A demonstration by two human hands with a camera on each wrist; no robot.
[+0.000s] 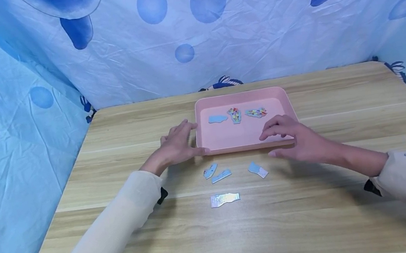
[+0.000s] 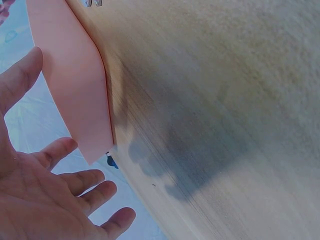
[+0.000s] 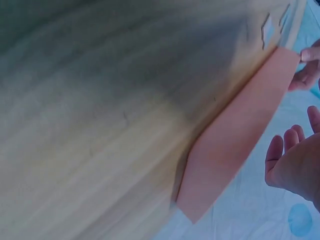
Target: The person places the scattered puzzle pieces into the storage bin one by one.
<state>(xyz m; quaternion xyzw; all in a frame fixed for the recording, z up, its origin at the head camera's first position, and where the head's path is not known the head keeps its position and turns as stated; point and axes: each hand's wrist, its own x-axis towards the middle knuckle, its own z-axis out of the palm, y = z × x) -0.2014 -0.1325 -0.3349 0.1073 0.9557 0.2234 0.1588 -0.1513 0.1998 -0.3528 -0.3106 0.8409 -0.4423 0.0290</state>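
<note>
A shallow pink tray (image 1: 243, 136) lies on the table with three puzzle pieces in it: a plain blue piece (image 1: 218, 118), an upright multicoloured piece (image 1: 235, 115) and a lengthwise multicoloured piece (image 1: 257, 113). At its left side is my left hand (image 1: 178, 144), fingers spread, with the thumb by the near left corner; in the left wrist view the thumb and index finger appear against the tray wall (image 2: 75, 75). Over the near right corner hovers my right hand (image 1: 297, 137), fingers loosely bent, holding nothing. The right wrist view shows it apart from the tray wall (image 3: 235, 135).
Nearer me on the wooden table (image 1: 278, 227) lie several more pieces: two narrow ones, one a blue strip (image 1: 221, 176), a blue and pale piece (image 1: 258, 170) and a shiny piece (image 1: 225, 199). A blue patterned sheet (image 1: 246, 48) hangs behind the table.
</note>
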